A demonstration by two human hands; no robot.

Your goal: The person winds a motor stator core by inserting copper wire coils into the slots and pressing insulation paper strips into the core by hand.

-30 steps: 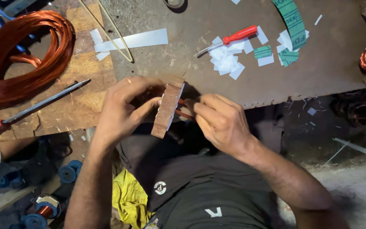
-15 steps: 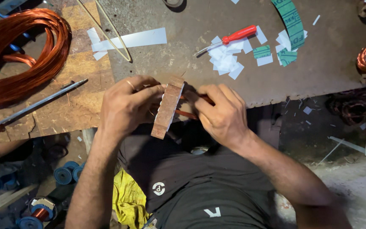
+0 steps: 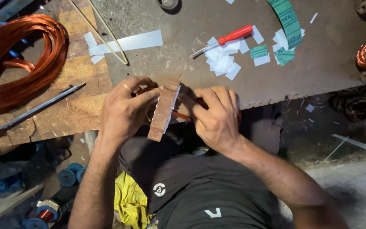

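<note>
Down at the near edge of the metal-topped bench (image 3: 276,72), both hands close on a rusty brown block (image 3: 163,111), a slotted core that stands tilted with its lower end pointing to about 7 o'clock. At its 9 o'clock side the left hand (image 3: 123,111) grips it, thumb and fingers wrapped onto its flank. From 3 o'clock the right hand (image 3: 217,118) presses in, fingertips pinching copper wire (image 3: 182,115) that runs into the block's side. Well away at 1 o'clock lies a red-handled screwdriver (image 3: 227,39) among white paper scraps (image 3: 222,61), with green strips (image 3: 286,21) further toward 2 o'clock. A big coil of copper wire (image 3: 18,59) rests at 10 o'clock, and a long screwdriver (image 3: 34,111) lies at 9 o'clock.
</note>
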